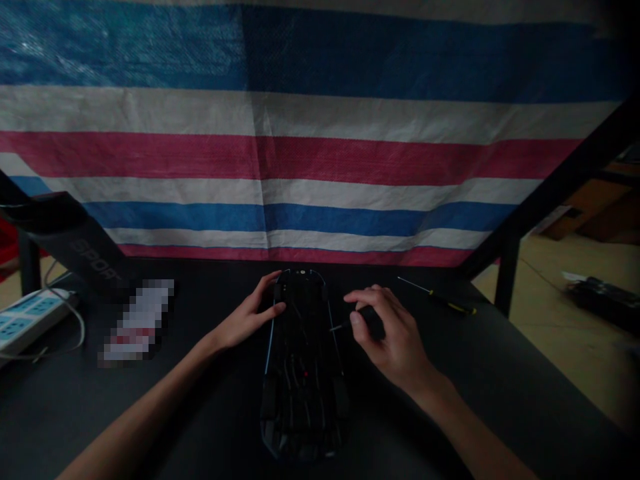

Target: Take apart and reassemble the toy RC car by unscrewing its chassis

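Note:
A dark toy car lies upside down on the black table, its wheels and underside facing up. My left hand grips its far left side, the thumb resting on the underside and the fingers along the edge. In my right hand, just right of the car, is a screwdriver with a dark handle. Its thin shaft points left toward the car's right edge; whether the tip touches is hard to tell. The fingers cover much of the handle.
A second screwdriver, black and yellow, lies beyond my right hand. On the left are a blurred pale packet, a power strip with a cable, and a dark piece marked SPORT. Striped sheeting hangs behind the table.

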The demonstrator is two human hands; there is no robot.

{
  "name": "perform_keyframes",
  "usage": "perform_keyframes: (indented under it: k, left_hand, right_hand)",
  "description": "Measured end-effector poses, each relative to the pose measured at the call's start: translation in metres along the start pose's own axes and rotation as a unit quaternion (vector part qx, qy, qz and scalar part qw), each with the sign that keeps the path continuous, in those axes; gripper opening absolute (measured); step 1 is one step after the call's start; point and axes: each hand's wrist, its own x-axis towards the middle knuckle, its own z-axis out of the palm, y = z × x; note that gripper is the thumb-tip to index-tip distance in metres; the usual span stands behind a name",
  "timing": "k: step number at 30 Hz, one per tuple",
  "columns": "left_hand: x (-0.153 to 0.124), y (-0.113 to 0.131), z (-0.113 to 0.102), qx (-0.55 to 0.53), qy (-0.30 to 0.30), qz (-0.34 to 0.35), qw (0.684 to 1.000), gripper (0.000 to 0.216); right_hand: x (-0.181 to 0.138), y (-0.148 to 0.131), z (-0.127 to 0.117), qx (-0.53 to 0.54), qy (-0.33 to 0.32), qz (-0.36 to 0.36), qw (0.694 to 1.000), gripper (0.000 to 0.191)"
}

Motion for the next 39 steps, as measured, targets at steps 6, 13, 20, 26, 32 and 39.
perform_keyframes:
  k: [6,13,20,26,32,39]
  left_hand:
    - [-0.0003,0.0015,-0.0001,0.000,-0.003,-0.004,1.000,0.070]
    - [-0.0003,0.0006,0.0004,0.002,-0.001,0.001,1.000,0.070]
    - [-0.0002,0.0023,0.0004,0.002,0.003,-0.003,1.000,0.070]
    - [-0.0006,0.0048,0.0004,0.004,-0.002,-0.009,1.000,0.070]
    - [-0.0011,0.0034,-0.0003,0.008,-0.001,-0.007,1.000,0.071]
    - [-0.0010,0.0035,0.0004,0.011,0.003,-0.006,1.000,0.072]
  right_hand:
    - [0.0026,-0.0004,-0.0038,0.004,0.001,0.003,1.000,0.015]
    - [0.0061,-0.0033,-0.0067,0.010,-0.008,0.003,1.000,0.013]
    - [0.0061,-0.0052,-0.0050,0.008,-0.002,0.002,1.000,0.011]
    - [0.0045,-0.0036,-0.0049,0.001,-0.013,-0.014,1.000,0.022]
    - [0.0039,-0.0030,-0.0047,-0.001,-0.003,-0.003,1.000,0.017]
    - [0.0047,-0.0017,-0.0067,-0.005,-0.001,0.028,1.000,0.012]
